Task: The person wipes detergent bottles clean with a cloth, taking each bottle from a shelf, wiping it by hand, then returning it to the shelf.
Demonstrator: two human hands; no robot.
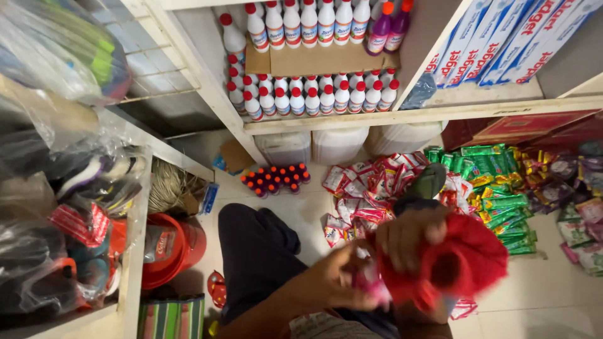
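Note:
A red mesh bag (468, 260) hangs open in front of my knees. My right hand (408, 235) grips its rim from above. My left hand (336, 279) is closed on a small pink and white packet (370, 279) right at the mouth of the bag. My dark trouser leg (257, 251) and a grey-green shoe (427, 182) show below the hands. Just past the shoe lies a pile of red and white sachets (361, 188) on the floor.
Green sachets (502, 201) and purple packets (581, 188) lie on the floor at right. White bottles with red caps (314, 94) fill the shelf ahead, above white jugs (339, 144). Small red-capped bottles (276, 179), a red bucket (173, 248) and bagged shoes (94, 182) are at left.

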